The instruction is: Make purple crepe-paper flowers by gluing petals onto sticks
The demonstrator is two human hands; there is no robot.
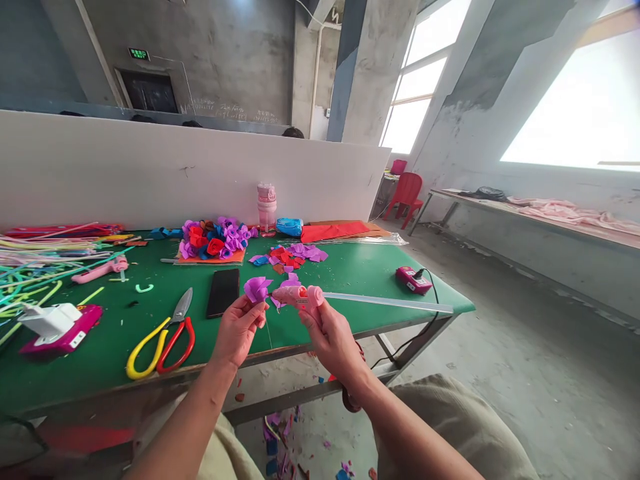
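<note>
My left hand (240, 331) pinches a purple paper flower (257, 290) above the front part of the green table. In my right hand (333, 337) is a pink hot glue gun (295, 295), its nozzle pointing left at the flower's edge. A long clear glue stick (385, 301) runs out of the gun's back to the right. Whether the nozzle touches the paper I cannot tell. Behind the gun lie loose purple, red and blue paper petals (307, 252). A black phone (223, 293) rests just left of the flower.
Scissors (167, 333) with yellow and red handles lie front left, near a magenta power strip (63, 331) and a second pink glue gun (103, 270). Finished paper flowers (215, 239) are heaped behind. A pink bottle (267, 210) stands by the white partition (150, 170). Another power strip (413, 280) sits right.
</note>
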